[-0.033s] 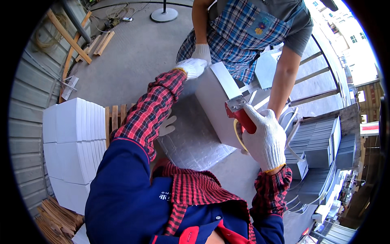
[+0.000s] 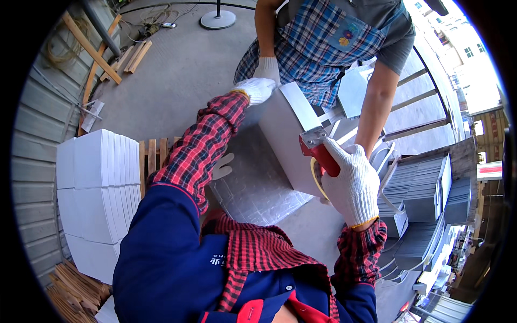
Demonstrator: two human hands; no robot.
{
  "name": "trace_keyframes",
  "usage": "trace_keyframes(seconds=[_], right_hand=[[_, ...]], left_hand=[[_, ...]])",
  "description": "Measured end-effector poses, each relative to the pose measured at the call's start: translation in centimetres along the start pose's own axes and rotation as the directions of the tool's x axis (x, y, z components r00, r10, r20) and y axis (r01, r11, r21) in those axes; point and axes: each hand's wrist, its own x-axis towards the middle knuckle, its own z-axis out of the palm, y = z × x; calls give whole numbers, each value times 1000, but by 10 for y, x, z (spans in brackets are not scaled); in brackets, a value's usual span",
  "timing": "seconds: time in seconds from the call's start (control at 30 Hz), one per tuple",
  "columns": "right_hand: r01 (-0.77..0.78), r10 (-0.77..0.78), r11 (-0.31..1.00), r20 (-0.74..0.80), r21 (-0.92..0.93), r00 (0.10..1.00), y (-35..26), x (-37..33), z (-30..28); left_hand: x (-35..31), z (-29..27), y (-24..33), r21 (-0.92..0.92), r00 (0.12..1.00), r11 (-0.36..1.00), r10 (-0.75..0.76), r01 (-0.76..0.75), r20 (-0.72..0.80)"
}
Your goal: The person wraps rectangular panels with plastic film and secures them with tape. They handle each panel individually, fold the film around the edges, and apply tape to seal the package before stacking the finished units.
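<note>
In my right hand [image 2: 353,185], in a white knit glove, is a red tape dispenser [image 2: 325,160] with a metal head and a yellowish roll. Its head meets the near right end of the narrow white top of a pale box-like block [image 2: 285,137]. My left hand [image 2: 255,90], also gloved, is curled by the block's far left corner; what its fingers grip is hidden. Touching or almost touching it is a co-worker's gloved hand [image 2: 267,70]. The block stands on a shiny metal tabletop [image 2: 258,196].
Across from me stands a co-worker in a plaid apron [image 2: 318,54], one arm reaching down behind my right hand. White stacked panels [image 2: 94,188] rise at left beside wooden slats. Grey strapped bundles [image 2: 420,188] fill the right side. An empty-looking glove [image 2: 222,166] lies near my left sleeve.
</note>
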Motion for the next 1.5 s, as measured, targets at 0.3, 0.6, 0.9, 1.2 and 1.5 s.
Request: trace_keyframes(seconds=[0.3,0.6,0.9,1.2,1.5], right_hand=[[-21,19,999,-44,-43,999,-31,-7,-24],[-19,10,996,-93,-92,996,-28,-14,-8],[31,-28,999,-140,22,990,26,-65,2],[-97,97,995,-78,3,992,65,-167,-10],[-203,216,967,-74,155,974,96,-242,3]], left_hand=[[-45,82,-32,-92,954,969,-243,230,-177],[-87,12,31,49,560,808,450,-587,-696],[-110,-22,49,25,715,884,394,-468,-577],[-125,13,154,403,738,665,673,-629,42],[-121,34,187,493,817,684,568,-538,102]])
